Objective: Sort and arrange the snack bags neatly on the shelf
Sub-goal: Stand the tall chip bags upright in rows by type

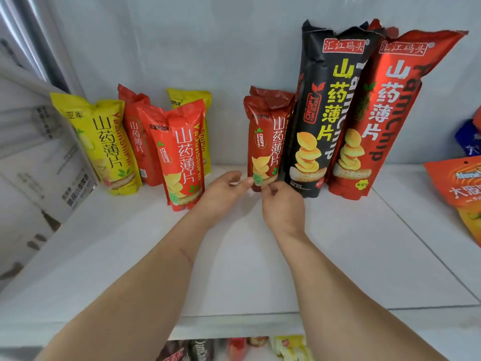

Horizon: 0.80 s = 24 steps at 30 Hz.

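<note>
A small red yam-chip bag (265, 136) stands upright mid-shelf, leaning against a tall black bag (320, 110). My left hand (223, 191) touches its bottom left corner with thumb and fingertips. My right hand (282, 204) pinches its bottom edge from the front right. A tall red bag (377, 118) stands right of the black one. On the left stand a yellow bag (104, 144), a red bag (182, 157) in front, another red bag (138, 134) and a yellow bag (200, 100) behind them.
The white shelf (338, 243) has bare surface in front of the bags. An orange snack bag (463, 188) lies at the right edge, with a blue bag (468, 136) behind it. More bags (234, 347) show on the shelf below. A grey wall closes the back.
</note>
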Each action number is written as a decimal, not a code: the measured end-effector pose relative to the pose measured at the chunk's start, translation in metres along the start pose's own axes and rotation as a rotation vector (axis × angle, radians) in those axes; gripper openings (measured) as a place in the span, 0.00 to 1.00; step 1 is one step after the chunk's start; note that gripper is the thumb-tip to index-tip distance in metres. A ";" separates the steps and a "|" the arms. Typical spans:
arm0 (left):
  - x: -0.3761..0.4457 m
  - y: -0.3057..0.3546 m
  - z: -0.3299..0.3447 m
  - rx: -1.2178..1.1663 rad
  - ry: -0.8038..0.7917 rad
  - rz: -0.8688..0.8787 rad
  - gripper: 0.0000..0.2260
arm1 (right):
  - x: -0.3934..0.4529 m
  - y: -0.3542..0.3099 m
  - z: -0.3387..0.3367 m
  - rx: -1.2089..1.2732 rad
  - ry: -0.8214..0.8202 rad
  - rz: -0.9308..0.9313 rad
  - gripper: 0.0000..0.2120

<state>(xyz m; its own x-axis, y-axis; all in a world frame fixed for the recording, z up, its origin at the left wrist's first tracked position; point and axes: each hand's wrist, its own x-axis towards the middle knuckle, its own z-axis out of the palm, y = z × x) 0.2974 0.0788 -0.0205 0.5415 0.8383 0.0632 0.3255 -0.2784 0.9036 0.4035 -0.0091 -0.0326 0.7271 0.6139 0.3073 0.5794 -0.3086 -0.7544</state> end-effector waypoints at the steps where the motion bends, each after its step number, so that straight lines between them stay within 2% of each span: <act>1: -0.008 0.001 -0.005 0.092 0.035 0.006 0.25 | -0.004 -0.002 0.000 -0.031 -0.011 -0.045 0.13; 6: -0.049 0.003 -0.031 0.479 0.149 0.149 0.20 | -0.020 -0.020 0.003 -0.097 -0.110 -0.189 0.16; 11: -0.075 -0.012 -0.065 0.608 0.286 0.246 0.14 | -0.033 -0.051 0.009 0.017 -0.212 -0.226 0.21; 14: -0.082 -0.023 -0.090 0.555 0.366 0.282 0.11 | -0.036 -0.068 0.018 0.099 -0.264 -0.213 0.24; 18: -0.080 -0.034 -0.113 0.395 0.481 0.259 0.13 | -0.036 -0.087 0.026 0.248 -0.291 -0.172 0.30; 21: -0.070 -0.034 -0.116 0.190 0.521 0.207 0.23 | -0.033 -0.099 0.030 0.337 -0.317 -0.138 0.35; 24: -0.052 -0.038 -0.112 -0.008 0.410 0.160 0.36 | -0.027 -0.108 0.032 0.439 -0.327 -0.144 0.29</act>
<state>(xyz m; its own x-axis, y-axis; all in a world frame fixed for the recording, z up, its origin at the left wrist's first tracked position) 0.1698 0.0985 -0.0103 0.2317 0.9021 0.3641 0.2560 -0.4176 0.8718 0.3092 0.0307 0.0219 0.4596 0.8422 0.2819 0.4059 0.0831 -0.9101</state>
